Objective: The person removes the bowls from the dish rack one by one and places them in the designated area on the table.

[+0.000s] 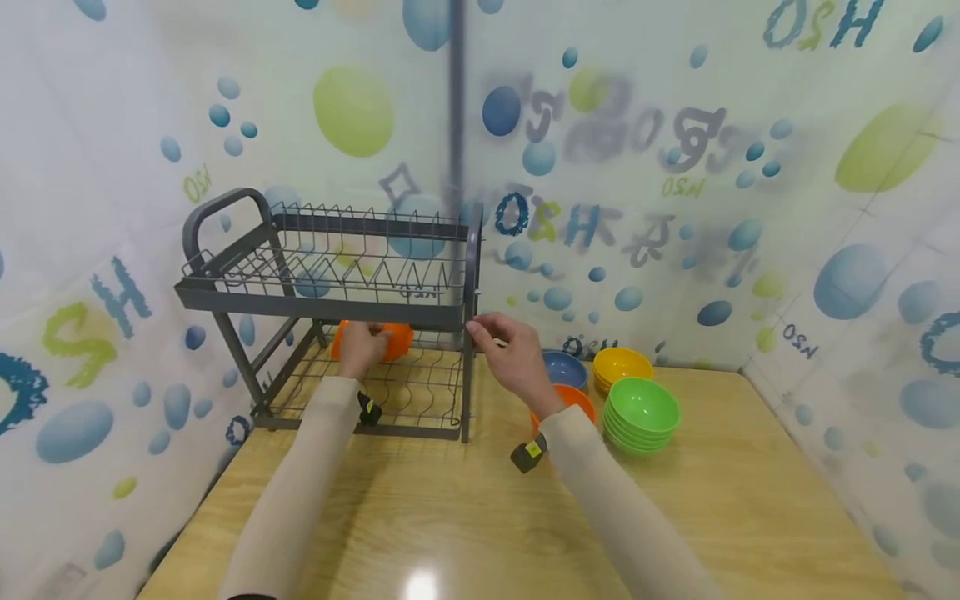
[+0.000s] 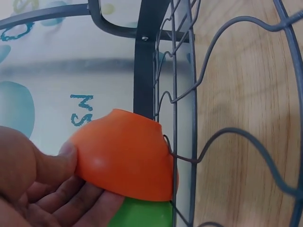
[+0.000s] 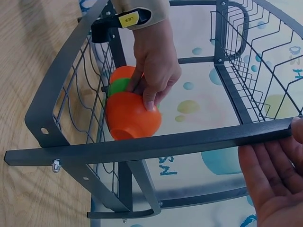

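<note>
My left hand [image 1: 360, 350] reaches into the lower tier of a dark grey two-tier dish rack [image 1: 322, 298]. It pinches an orange bowl [image 2: 123, 153] between thumb and fingers; the bowl stands tilted on its side against the wires. Behind that bowl, a green bowl [image 3: 118, 85] and another orange bowl [image 3: 122, 72] show in the right wrist view, partly hidden. My right hand [image 1: 517, 354] holds the rack's right front post, fingers on one side and thumb at its edge, as the right wrist view shows [image 3: 277, 175].
Right of the rack on the wooden table [image 1: 480, 517] stand a stack of green bowls [image 1: 641, 412], yellow bowls [image 1: 622, 367], a blue bowl [image 1: 564, 371] and an orange bowl [image 1: 573, 400] partly behind my right wrist. A patterned curtain [image 1: 600, 167] hangs behind. The upper tier's wires overhang my left hand.
</note>
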A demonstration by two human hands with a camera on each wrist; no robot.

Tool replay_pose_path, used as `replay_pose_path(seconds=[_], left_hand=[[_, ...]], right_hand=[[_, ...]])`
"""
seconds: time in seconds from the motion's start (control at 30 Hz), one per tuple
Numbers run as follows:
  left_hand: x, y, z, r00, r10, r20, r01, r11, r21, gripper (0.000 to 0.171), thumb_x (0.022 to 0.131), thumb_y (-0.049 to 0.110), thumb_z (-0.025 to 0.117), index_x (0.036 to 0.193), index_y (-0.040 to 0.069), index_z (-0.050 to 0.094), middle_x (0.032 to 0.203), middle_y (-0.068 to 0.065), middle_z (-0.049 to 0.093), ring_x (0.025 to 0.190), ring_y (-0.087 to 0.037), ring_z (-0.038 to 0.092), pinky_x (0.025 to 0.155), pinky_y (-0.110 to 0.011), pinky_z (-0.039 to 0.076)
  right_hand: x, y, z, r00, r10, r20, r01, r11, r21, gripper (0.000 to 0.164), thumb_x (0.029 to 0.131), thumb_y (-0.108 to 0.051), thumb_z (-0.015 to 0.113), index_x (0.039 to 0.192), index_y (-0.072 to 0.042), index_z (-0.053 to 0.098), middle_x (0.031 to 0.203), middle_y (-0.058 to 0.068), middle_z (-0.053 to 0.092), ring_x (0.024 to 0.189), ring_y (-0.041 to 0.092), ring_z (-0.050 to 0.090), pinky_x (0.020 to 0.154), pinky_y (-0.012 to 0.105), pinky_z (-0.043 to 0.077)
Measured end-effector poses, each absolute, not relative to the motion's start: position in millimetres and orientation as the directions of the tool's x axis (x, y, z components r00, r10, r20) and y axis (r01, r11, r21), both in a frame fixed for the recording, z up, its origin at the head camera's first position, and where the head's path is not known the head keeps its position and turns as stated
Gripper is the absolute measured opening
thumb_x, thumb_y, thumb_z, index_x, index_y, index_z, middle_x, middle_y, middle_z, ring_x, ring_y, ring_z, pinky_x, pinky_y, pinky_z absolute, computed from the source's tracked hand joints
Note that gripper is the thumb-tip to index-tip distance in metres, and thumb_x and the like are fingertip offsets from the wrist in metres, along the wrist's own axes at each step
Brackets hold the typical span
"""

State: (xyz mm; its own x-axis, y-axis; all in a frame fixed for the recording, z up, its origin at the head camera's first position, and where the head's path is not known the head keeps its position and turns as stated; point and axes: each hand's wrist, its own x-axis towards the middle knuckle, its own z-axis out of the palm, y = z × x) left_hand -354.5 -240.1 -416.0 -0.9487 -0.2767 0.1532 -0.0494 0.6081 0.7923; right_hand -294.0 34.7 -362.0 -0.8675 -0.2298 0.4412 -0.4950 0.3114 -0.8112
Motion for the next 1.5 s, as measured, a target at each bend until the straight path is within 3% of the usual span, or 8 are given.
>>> replay_pose_path(seconds=[0.23,0.5,0.73,0.93,1.1,1.23,1.43,1.5], left_hand=[[-356.6,-242.1,-418.4,-0.934,-0.318,0.162,-0.066,0.600,0.797,0.032,0.101,0.008,0.056,0.129,-0.005,0.065,0.129,-0.023,0.069,0.120,-0.042,0.063,0.096,-0.053,0.057],[-357.8,-244.9,-421.7,-0.925,-0.342,0.167,-0.049,0.541,0.839,0.034,0.100,0.004,0.054,0.131,-0.006,0.063,0.131,-0.024,0.067,0.122,-0.042,0.063,0.100,-0.053,0.056],[-357.3,-245.2,-422.4,-0.915,-0.376,0.145,-0.068,0.497,0.865,0.032,0.104,0.010,0.054,0.130,-0.004,0.065,0.133,-0.022,0.067,0.119,-0.041,0.064,0.091,-0.049,0.059],[-358.5,-245.6,-422.3,-0.905,-0.352,0.239,0.030,0.507,0.861,0.028,0.104,0.010,0.055,0.127,-0.001,0.069,0.130,-0.023,0.068,0.119,-0.041,0.065,0.093,-0.052,0.058],[-355.2,-242.0,-417.4,-0.900,-0.305,0.311,0.122,0.510,0.852,0.032,0.102,0.003,0.051,0.129,0.001,0.069,0.127,-0.022,0.070,0.106,-0.039,0.068,0.075,-0.043,0.055],[-350.4,-236.8,-410.3,-0.885,-0.289,0.364,0.175,0.520,0.836,0.033,0.097,-0.003,0.045,0.115,-0.001,0.073,0.111,-0.023,0.073,0.085,-0.036,0.063,0.060,-0.037,0.045],[-333.5,-227.8,-402.7,-0.868,-0.259,0.424,0.237,0.535,0.811,0.030,0.101,0.000,0.049,0.120,0.000,0.072,0.116,-0.022,0.073,0.087,-0.031,0.066,0.064,-0.036,0.046],[-326.8,-225.0,-402.3,-0.867,-0.244,0.434,0.248,0.545,0.801,0.025,0.104,0.005,0.051,0.116,-0.001,0.072,0.109,-0.023,0.073,0.079,-0.032,0.063,0.060,-0.035,0.044]], right_hand=[[-293.1,32.8,-362.4,-0.849,-0.230,0.476,-0.527,0.292,-0.798,0.027,0.105,-0.031,0.061,0.116,-0.010,0.074,0.103,0.008,0.077,0.089,0.024,0.073,0.090,0.039,0.062],[-293.6,32.0,-364.2,-0.844,-0.228,0.486,-0.536,0.306,-0.787,0.026,0.105,-0.031,0.061,0.115,-0.011,0.074,0.100,0.006,0.077,0.087,0.018,0.071,0.088,0.037,0.062],[-293.4,30.8,-365.7,-0.846,-0.226,0.483,-0.533,0.307,-0.789,0.025,0.105,-0.031,0.061,0.115,-0.012,0.074,0.101,0.006,0.077,0.086,0.018,0.071,0.088,0.036,0.062],[-293.1,30.5,-366.1,-0.841,-0.224,0.492,-0.540,0.305,-0.784,0.026,0.105,-0.031,0.060,0.115,-0.011,0.074,0.099,0.007,0.077,0.086,0.019,0.072,0.086,0.037,0.063],[-293.0,31.7,-366.5,-0.840,-0.225,0.494,-0.542,0.296,-0.786,0.027,0.105,-0.031,0.060,0.116,-0.011,0.074,0.100,0.008,0.077,0.086,0.022,0.072,0.086,0.038,0.063],[-293.3,32.8,-365.9,-0.839,-0.224,0.496,-0.544,0.299,-0.784,0.026,0.105,-0.031,0.060,0.117,-0.011,0.074,0.101,0.008,0.077,0.086,0.020,0.072,0.088,0.039,0.062],[-292.8,33.7,-364.1,-0.839,-0.226,0.496,-0.544,0.296,-0.785,0.026,0.105,-0.031,0.060,0.116,-0.011,0.074,0.099,0.007,0.077,0.085,0.019,0.072,0.086,0.038,0.063],[-293.3,33.6,-364.2,-0.836,-0.228,0.499,-0.548,0.293,-0.784,0.027,0.105,-0.031,0.061,0.117,-0.010,0.074,0.099,0.008,0.077,0.085,0.022,0.072,0.086,0.038,0.063]])
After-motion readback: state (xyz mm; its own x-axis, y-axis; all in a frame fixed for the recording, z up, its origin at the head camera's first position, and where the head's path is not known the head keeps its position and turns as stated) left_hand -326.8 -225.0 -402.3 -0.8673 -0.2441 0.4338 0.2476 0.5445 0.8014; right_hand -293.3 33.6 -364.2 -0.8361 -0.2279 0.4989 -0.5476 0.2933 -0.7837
